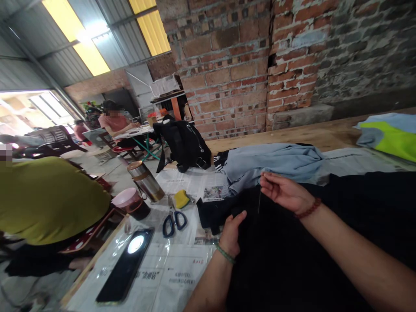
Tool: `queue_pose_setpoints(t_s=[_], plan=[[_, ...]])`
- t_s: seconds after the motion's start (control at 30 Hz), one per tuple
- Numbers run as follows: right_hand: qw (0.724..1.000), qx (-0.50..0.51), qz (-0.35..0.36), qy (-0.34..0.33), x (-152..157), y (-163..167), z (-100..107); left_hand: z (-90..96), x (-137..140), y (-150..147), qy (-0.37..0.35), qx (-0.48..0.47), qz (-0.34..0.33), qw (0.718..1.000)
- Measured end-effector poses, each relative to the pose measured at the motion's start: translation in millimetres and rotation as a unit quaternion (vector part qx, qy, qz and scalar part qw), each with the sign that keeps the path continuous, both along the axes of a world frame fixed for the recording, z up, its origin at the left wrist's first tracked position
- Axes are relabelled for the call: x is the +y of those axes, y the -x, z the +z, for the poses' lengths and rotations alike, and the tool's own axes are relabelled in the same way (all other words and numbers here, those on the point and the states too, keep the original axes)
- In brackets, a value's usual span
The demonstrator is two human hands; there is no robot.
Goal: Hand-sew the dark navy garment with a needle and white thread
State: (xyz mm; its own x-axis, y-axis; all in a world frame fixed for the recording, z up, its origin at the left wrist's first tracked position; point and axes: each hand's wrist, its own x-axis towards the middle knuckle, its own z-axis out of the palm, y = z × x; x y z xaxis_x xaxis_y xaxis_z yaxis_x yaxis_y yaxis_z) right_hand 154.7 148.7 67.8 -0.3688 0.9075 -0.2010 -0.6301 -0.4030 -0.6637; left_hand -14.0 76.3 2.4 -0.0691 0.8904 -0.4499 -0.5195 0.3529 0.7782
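A large piece of black cloth (292, 260) spreads across the right side of the table. My left hand (231, 236), with a green bead bracelet at its wrist, grips the cloth near its left edge, thumb on top and the other fingers mostly hidden. Above the cloth, my right hand (281, 190) is closed in a pinch, a red bracelet on its wrist. From its fingertips a thin pale thread (259, 201) runs down to the cloth. Whether a needle is also between those fingertips is too small to tell.
On the newspaper-covered table (182, 260) lie a phone (125, 268), blue-handled scissors (173, 221) and a yellow object (181, 199). Nearby stand a lidded cup (131, 203), a metal flask (146, 182) and a black backpack (183, 145). Behind are grey-blue clothes (273, 162). A person (48, 199) sits at left.
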Motion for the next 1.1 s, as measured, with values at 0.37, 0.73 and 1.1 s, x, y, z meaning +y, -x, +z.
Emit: queue_pose_setpoints(t_s=[0.37,0.73,1.1], plan=[[0.98,-0.001,-0.135,-0.146,18,5,-19,10.5,6,12,-0.007,-0.103,-0.063,0.993],[0.835,-0.298,-0.32,-0.334,20,-4,-20,9.8,10,13,0.004,-0.08,-0.046,0.996],[0.863,-0.387,0.002,-0.325,-20,18,1,17.3,10,19,-0.032,0.028,0.066,0.997]])
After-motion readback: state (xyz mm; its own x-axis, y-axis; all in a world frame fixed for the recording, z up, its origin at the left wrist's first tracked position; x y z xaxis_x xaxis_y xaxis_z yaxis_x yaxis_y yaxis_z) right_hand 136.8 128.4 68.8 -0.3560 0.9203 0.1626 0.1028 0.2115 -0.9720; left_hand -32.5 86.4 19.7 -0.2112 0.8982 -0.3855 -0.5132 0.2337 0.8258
